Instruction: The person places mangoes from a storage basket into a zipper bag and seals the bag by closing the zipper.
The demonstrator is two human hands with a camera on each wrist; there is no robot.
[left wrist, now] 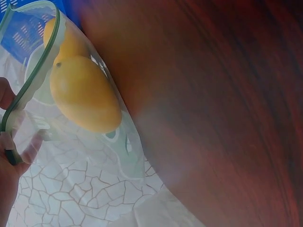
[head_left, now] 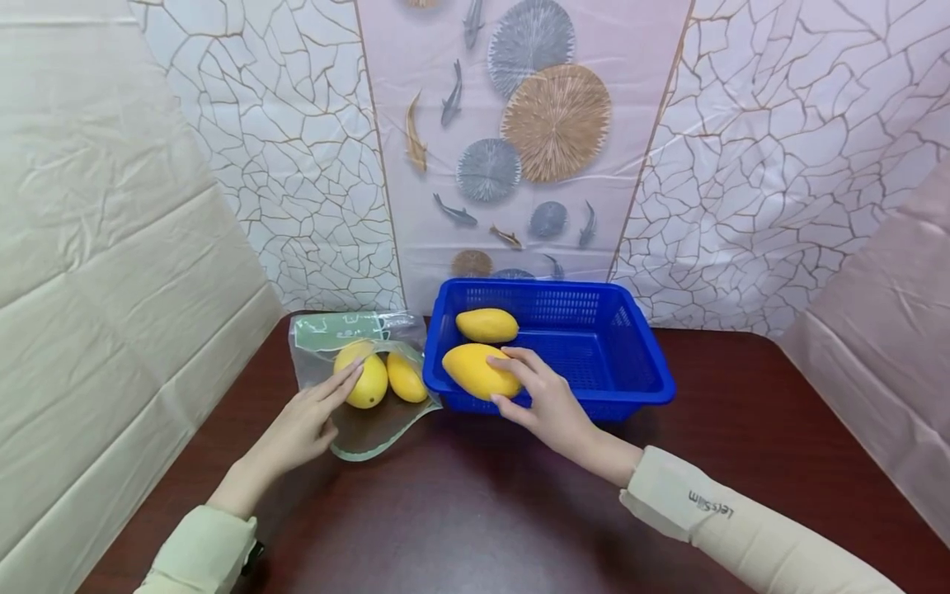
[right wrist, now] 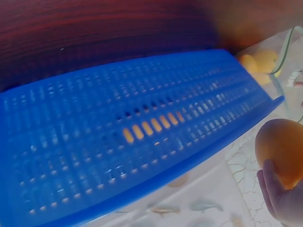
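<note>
My right hand grips a yellow mango above the left front rim of the blue basket. In the right wrist view, that mango is at the right edge, with fingers against it. Another mango lies in the basket's back left corner. To the left, a clear zip bag lies with its mouth toward me; inside are a mango and a second mango. My left hand holds the bag's rim, its fingers reaching over the nearer mango. The left wrist view shows the green zip edge by the thumb.
The dark wooden table extends in front of the basket and to its right. A patterned cloth wall stands right behind the basket. Pale cloth panels close in the sides.
</note>
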